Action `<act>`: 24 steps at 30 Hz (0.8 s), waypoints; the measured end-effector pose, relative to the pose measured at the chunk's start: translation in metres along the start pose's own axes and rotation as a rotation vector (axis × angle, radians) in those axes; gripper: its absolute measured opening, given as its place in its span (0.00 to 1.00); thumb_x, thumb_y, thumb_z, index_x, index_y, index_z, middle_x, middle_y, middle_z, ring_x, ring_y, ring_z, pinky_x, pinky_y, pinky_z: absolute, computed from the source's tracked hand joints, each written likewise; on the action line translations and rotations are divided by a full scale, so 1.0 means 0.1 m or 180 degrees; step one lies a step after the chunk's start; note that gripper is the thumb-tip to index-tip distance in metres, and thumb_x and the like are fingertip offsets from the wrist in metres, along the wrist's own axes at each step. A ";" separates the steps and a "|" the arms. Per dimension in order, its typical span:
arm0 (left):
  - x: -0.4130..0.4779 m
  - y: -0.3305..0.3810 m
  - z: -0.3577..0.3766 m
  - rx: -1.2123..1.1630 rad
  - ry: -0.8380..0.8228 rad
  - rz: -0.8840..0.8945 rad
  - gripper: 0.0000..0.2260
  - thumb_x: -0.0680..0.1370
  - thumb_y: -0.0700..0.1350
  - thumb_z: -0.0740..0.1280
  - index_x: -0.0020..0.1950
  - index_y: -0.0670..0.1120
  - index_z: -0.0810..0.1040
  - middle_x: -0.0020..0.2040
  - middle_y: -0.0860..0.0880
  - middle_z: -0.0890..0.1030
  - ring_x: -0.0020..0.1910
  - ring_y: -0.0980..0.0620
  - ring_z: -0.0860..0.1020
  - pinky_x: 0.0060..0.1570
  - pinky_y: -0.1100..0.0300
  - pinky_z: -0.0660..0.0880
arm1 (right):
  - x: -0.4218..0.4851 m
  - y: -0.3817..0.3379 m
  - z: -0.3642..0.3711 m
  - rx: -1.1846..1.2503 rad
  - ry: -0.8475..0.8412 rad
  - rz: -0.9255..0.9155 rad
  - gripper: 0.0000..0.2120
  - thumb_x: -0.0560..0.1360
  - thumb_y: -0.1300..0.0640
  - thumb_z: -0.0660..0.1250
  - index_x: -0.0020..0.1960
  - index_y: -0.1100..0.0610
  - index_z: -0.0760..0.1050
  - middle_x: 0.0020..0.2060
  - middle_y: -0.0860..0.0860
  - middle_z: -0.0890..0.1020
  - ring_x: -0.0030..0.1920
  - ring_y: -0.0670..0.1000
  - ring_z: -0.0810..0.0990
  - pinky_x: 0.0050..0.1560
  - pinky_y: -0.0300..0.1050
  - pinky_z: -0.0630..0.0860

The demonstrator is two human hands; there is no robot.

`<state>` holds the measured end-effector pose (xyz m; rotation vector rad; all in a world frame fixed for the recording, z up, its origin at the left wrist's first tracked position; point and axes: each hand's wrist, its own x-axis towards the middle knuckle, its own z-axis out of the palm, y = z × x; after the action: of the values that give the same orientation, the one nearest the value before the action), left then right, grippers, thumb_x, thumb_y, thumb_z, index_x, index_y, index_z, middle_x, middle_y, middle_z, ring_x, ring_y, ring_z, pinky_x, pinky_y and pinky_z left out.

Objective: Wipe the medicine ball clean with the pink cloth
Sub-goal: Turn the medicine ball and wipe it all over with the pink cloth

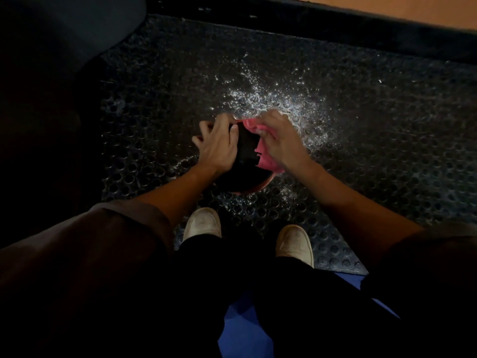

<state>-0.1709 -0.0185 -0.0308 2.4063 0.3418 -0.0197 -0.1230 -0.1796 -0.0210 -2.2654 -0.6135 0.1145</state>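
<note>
The left hand (218,146) lies flat on the upper left of the ball (245,161), fingers spread and curved over its dark surface, thumb pointing toward the other hand, forearm running down and left to a rolled brown sleeve (108,241). The right hand (280,140) is bunched on the cloth (265,158), fingers curled and pressed together with pink folds gathered under the palm, pressing it against the ball's upper right side; its forearm slants down and right. The ball sits between the two hands on a studded black mat (374,151), dark on top with a reddish rim showing at its lower edge, below the right wrist. The cloth drapes from beyond the right fingers down to just under that wrist, its ragged inner edge lying across the ball toward the left thumb. Beyond the hands the mat glitters with pale specks (271,99), thickest just past the right hand. Farther out a dark raised border (335,24) bounds the mat, well apart from both hands. Right of the right hand the mat runs open; left of the left hand it ends at a dark shape (51,60) I cannot make out. Nearer than the wrists stand two pale shoes (202,223), apart from the ball.
</note>
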 end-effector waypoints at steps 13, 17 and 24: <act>-0.01 0.08 -0.04 -0.0168 -0.0115 -0.0101 0.07 0.83 0.50 0.52 0.54 0.48 0.67 0.57 0.52 0.70 0.61 0.48 0.61 0.64 0.41 0.56 | 0.09 0.04 -0.08 -0.0092 -0.0044 0.0552 0.07 0.75 0.58 0.61 0.47 0.53 0.78 0.48 0.50 0.80 0.51 0.53 0.78 0.53 0.57 0.76; 0.04 0.06 -0.07 -0.0225 -0.0185 -0.0223 0.09 0.84 0.51 0.51 0.55 0.48 0.66 0.59 0.53 0.69 0.58 0.52 0.57 0.63 0.40 0.57 | 0.06 -0.05 -0.03 -0.0321 -0.0213 -0.0005 0.06 0.76 0.61 0.66 0.45 0.53 0.80 0.45 0.48 0.78 0.48 0.50 0.76 0.52 0.49 0.75; 0.14 0.24 -0.03 -0.0040 -0.0173 -0.0341 0.07 0.84 0.52 0.51 0.54 0.50 0.64 0.62 0.51 0.70 0.63 0.46 0.61 0.60 0.39 0.59 | 0.15 -0.14 -0.06 -0.0508 -0.0168 0.0159 0.04 0.76 0.61 0.66 0.48 0.56 0.78 0.43 0.44 0.73 0.49 0.51 0.73 0.49 0.49 0.74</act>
<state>-0.1519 -0.0307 -0.0151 2.3680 0.4437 -0.1304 -0.1142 -0.1684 -0.0051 -2.4394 -0.6126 0.1552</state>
